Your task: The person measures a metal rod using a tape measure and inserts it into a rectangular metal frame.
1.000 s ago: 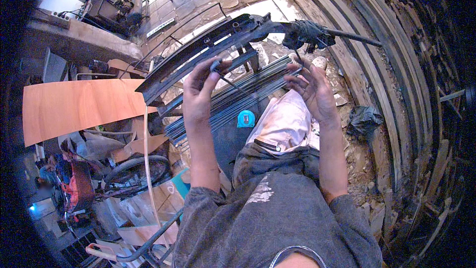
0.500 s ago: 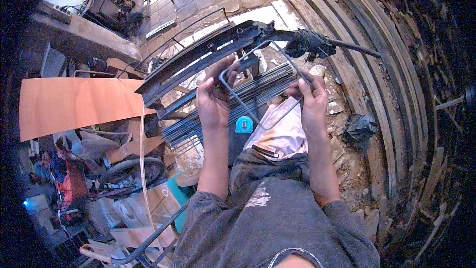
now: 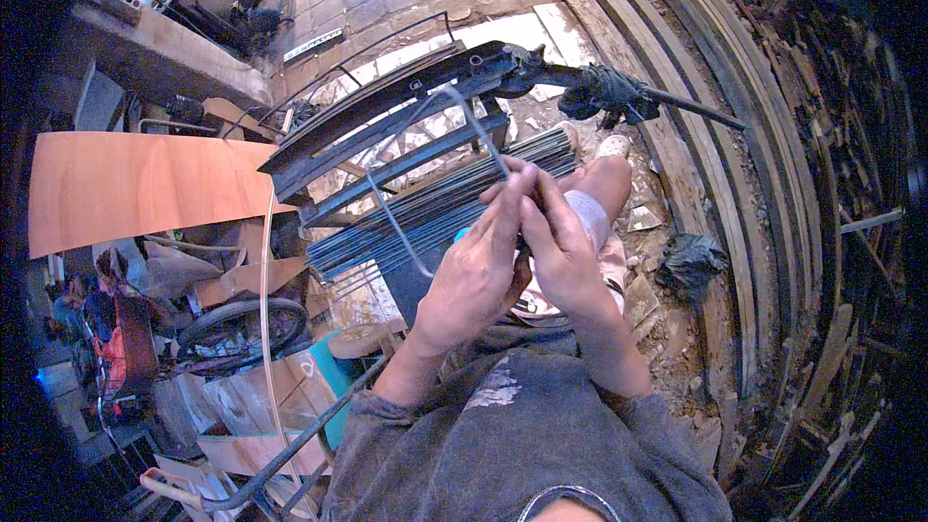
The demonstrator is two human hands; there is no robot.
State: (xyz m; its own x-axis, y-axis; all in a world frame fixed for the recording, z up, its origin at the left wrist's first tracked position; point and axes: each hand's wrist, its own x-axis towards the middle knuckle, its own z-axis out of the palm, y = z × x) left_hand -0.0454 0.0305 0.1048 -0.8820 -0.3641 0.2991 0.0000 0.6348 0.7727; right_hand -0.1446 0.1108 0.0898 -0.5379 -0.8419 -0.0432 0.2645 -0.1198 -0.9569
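Wire [image 3: 481, 131] is clamped by left hand [image 3: 476, 269] and right hand [image 3: 565, 269], grips pressed together, above the rods [image 3: 353, 253]. Skew might be caused by uneven pressure; rods could be snagged by its projecting side.

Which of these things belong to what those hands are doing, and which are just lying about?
Likely part of the work:
bent metal rod, held where the left hand and right hand meet
bundle of thin rods, just beyond them
dark metal stand, close by

Apparently just lying about:
brown panel
wheel
crumpled black plastic
long timbers
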